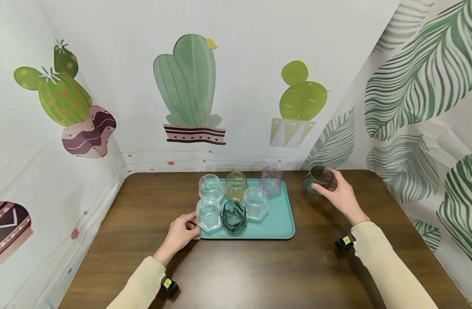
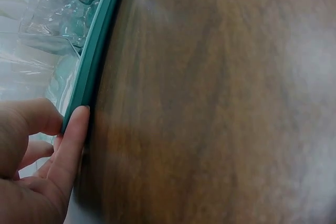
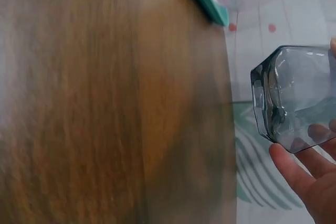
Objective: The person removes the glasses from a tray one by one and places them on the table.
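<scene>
My right hand (image 1: 339, 194) grips a smoky grey glass (image 1: 320, 177) at the right of the tray, thumb on the near side. In the right wrist view the fingers wrap round the wall of this grey glass (image 3: 302, 98), and its thick faceted base faces the table. My left hand (image 1: 180, 234) holds the near left corner of a turquoise tray (image 1: 280, 221). Up close, its fingers (image 2: 76, 129) press against the tray's rim (image 2: 100, 40) from two sides. A clear glass (image 1: 208, 214) stands on the tray right beside that hand.
Also on the tray stand a dark green-grey glass (image 1: 233, 218), a clear hexagonal-based glass (image 1: 256, 204), another clear glass (image 1: 211, 187), an amber glass (image 1: 236, 187) and a pink-purple glass (image 1: 271, 182). A patterned cloth wall (image 1: 243, 86) borders the wooden table (image 1: 243, 274).
</scene>
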`<action>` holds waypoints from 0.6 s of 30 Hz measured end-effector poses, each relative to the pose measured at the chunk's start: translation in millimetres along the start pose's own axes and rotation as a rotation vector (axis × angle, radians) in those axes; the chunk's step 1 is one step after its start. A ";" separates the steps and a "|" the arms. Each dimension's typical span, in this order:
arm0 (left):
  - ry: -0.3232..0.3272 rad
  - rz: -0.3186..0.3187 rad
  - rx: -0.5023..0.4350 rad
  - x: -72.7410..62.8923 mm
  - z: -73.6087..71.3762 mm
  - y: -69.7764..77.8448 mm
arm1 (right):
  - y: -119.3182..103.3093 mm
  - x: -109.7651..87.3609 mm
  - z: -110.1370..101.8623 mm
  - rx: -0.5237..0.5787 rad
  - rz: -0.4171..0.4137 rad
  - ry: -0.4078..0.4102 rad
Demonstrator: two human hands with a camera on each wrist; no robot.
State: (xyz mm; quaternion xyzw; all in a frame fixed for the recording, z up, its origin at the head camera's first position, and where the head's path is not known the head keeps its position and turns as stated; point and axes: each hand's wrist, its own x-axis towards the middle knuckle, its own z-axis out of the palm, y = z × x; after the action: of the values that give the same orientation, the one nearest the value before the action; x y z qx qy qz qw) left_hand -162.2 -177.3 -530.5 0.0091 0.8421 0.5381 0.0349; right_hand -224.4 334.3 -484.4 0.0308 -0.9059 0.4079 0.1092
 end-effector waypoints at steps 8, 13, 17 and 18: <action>0.003 -0.020 -0.001 -2.1 2.2 1.2 | 13.2 15.2 2.8 -0.002 0.038 -0.010; 0.002 -0.019 -0.018 -4.0 2.0 0.8 | 16.1 27.0 9.8 0.008 0.063 -0.020; -0.006 -0.025 -0.038 -3.6 2.0 -0.8 | 16.8 34.9 14.6 -0.002 0.087 -0.039; -0.011 -0.026 -0.045 -3.5 1.9 -1.4 | 17.0 36.9 15.9 -0.004 0.091 -0.042</action>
State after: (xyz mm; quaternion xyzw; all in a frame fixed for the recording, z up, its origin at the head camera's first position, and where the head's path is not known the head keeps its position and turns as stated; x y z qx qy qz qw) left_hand -158.6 -176.4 -532.4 0.0003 0.8297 0.5563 0.0469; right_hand -265.5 335.0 -498.8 -0.0021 -0.9093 0.4100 0.0717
